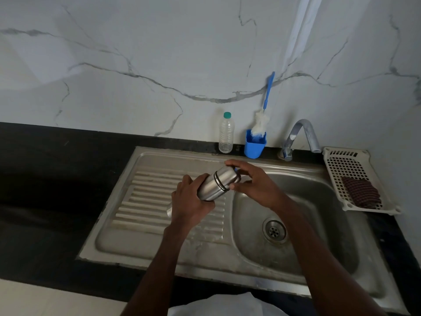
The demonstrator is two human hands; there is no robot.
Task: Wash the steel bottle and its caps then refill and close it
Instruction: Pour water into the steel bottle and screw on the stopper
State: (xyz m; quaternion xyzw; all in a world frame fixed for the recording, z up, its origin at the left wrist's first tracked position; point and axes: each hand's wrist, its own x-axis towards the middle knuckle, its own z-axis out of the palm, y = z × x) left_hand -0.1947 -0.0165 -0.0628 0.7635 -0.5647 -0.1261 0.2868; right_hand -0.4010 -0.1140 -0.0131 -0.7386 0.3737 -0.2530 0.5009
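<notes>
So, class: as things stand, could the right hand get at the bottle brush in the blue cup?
Probably not yet: the right hand has its grip on the steel bottle's cap end. Once freed, nothing blocks the way to the brush.

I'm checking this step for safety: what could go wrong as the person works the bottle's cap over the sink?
The steel bottle is held tilted in mid-air, left hand round its body, right hand at the cap. A slip could drop it onto the sink. Any leftover liquid could spill once the cap loosens.
</notes>
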